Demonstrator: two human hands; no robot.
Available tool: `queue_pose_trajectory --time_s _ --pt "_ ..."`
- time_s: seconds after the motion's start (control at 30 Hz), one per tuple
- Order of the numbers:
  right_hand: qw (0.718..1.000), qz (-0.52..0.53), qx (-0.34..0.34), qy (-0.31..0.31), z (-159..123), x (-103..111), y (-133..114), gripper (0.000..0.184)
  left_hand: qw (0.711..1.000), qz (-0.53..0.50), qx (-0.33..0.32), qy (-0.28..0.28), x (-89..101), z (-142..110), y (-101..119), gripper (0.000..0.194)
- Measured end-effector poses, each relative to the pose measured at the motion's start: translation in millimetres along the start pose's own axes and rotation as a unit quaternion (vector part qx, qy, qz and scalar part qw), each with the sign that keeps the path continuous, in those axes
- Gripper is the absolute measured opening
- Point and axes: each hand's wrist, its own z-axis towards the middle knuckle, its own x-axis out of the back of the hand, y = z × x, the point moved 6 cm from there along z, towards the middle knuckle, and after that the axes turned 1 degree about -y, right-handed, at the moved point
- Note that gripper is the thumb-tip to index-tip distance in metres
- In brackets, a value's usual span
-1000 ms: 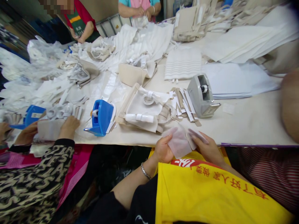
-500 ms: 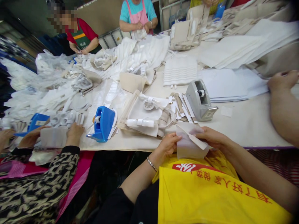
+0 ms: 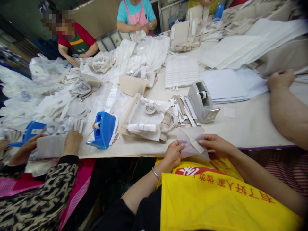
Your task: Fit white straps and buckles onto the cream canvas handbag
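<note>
Just above my yellow apron (image 3: 216, 205), a thin, see-through white sheet (image 3: 185, 153) is stretched between my hands. My left hand (image 3: 172, 155), with a twisted bracelet at its wrist, pinches the sheet's left edge between thumb and fingers. At the opposite edge, my right hand (image 3: 218, 143) is closed on the sheet. A narrow beige strap with a rounded end (image 3: 196, 146) lies across the sheet; its far part runs toward the bag. On the table just ahead rests a beige bag (image 3: 125, 125) with white-wrapped handles.
A grey tape dispenser (image 3: 204, 104) stands beside loose card strips (image 3: 185, 110). Left of the bag is a blue tape dispenser (image 3: 103, 130). White sheets (image 3: 226, 85) are stacked to the right, near a co-worker's arm (image 3: 284, 106). Another co-worker's hands (image 3: 73, 141) work at left.
The strap's rounded end now shows on the sheet, and my right hand grips farther right of it. My view has shifted slightly. The far-left co-worker's hand has reached down to the pile.
</note>
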Motion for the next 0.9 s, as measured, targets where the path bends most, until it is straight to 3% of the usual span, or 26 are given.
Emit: queue_pose_trajectory --time_s 0.2,0.33,0.47,0.6,0.77,0.9 --pt "0.993 -0.030 0.046 0.105 -12 17 -5 0.038 0.994 0.050 0.054 -0.087 -15.3 10 -3 0.033" --pt "0.984 -0.024 0.075 0.158 -16 39 -18 0.040 0.984 0.111 0.095 -0.106 -28.4 33 0 0.035" --pt "0.974 0.005 0.105 0.201 -23 57 -30 0.037 0.984 0.138 0.057 -0.092 -46.0 56 6 0.031" --pt "0.966 0.020 0.123 0.225 -28 65 -35 0.030 0.987 0.106 0.044 -0.116 -61.5 69 3 0.033" --pt "0.953 0.074 0.143 0.255 -26 76 -34 0.018 0.988 0.089 0.038 -0.117 -65.9 74 6 0.042" --pt "0.953 0.088 0.131 0.259 -22 82 -32 0.019 0.982 0.085 0.028 -0.166 -73.4 69 16 0.055"
